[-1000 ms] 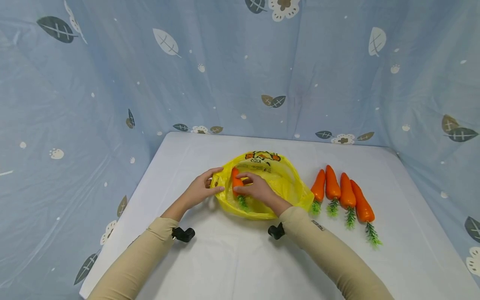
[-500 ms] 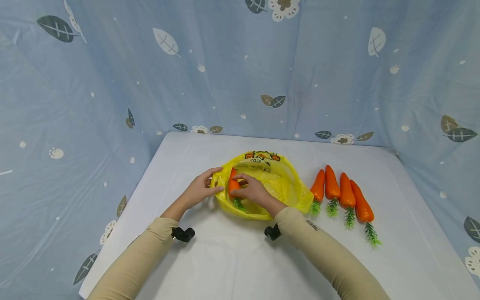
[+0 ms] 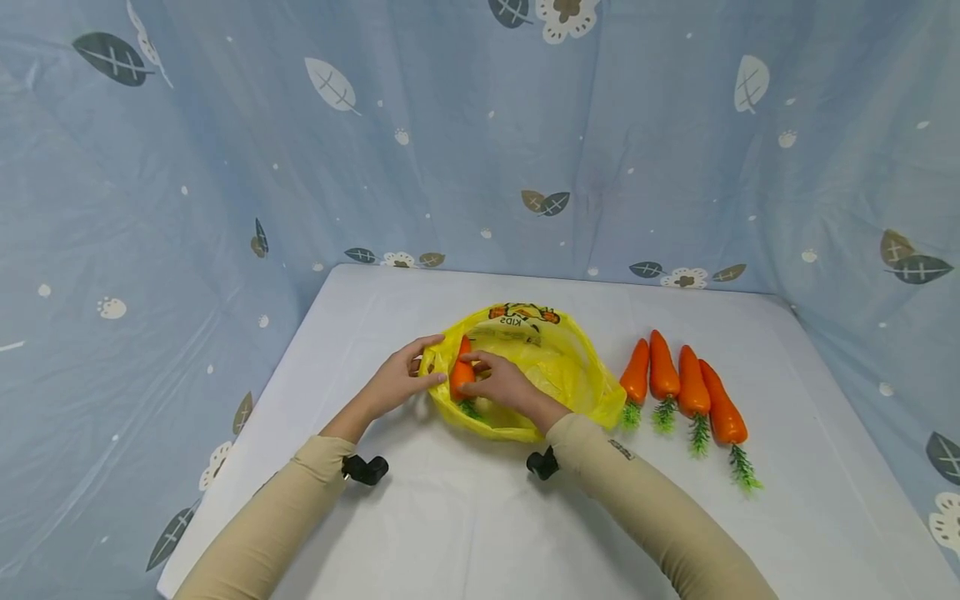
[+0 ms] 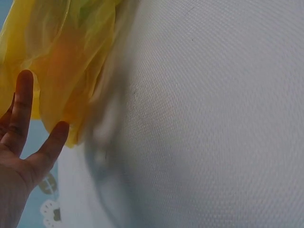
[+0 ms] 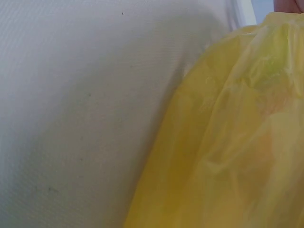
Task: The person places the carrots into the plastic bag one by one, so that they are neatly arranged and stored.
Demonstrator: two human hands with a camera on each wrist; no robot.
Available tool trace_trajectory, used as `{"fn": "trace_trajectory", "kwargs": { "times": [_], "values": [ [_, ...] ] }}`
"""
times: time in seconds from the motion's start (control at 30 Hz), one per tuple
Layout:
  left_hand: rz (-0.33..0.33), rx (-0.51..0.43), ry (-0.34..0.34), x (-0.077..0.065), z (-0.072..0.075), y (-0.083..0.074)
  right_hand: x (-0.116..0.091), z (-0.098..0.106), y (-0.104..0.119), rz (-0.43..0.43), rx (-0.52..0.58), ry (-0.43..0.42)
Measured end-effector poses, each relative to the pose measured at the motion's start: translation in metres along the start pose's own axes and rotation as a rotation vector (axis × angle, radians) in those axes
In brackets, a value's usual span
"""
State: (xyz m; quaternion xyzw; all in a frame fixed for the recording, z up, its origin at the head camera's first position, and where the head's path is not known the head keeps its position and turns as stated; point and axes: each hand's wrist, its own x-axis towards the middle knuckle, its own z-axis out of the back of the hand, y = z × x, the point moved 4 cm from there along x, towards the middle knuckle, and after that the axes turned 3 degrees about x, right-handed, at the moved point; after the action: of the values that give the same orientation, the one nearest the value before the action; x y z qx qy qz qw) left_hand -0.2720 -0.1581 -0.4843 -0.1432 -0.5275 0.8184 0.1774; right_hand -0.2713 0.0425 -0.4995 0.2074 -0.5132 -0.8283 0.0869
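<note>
An orange carrot (image 3: 461, 380) with a green leafy top stands tilted inside the yellow plastic bag (image 3: 555, 367), against its left wall. My right hand (image 3: 504, 382) reaches into the bag's mouth and grips the carrot between thumb and fingers. At the bag's left side, my left hand (image 3: 401, 379) has thumb and fingers spread, with the fingertips touching the plastic. In the left wrist view those fingertips lie on the outside of the bag (image 4: 71, 61). The right wrist view shows the bag's wall (image 5: 228, 156), with orange and green faintly showing through; the right hand's grip is hidden there.
Several more carrots (image 3: 693, 383) lie side by side on the white table (image 3: 450, 517), right of the bag, leafy ends toward me. Black wrist cameras (image 3: 366, 470) sit under both forearms. A blue patterned curtain (image 3: 480, 150) hangs behind the table and at its sides.
My right hand has moved a little to the left inside the bag, and the carrot has shifted with it toward the left wall. The left hand has stayed in place.
</note>
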Motion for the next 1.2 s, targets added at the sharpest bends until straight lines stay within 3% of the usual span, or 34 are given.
{"fn": "trace_trajectory", "kwargs": {
  "times": [0.17,0.4,1.2],
  "values": [
    [-0.006,-0.001,-0.002,0.0013,0.0007,-0.0004,0.0002,-0.0005,0.0004,0.018,0.007,0.027],
    [-0.012,0.013,-0.005,0.0023,0.0008,-0.0018,0.0025,-0.0026,0.0013,0.053,-0.050,0.004],
    [-0.003,0.001,-0.004,0.0011,-0.0008,-0.0026,0.0056,-0.0038,0.0009,0.076,-0.100,-0.008]
  ]
}}
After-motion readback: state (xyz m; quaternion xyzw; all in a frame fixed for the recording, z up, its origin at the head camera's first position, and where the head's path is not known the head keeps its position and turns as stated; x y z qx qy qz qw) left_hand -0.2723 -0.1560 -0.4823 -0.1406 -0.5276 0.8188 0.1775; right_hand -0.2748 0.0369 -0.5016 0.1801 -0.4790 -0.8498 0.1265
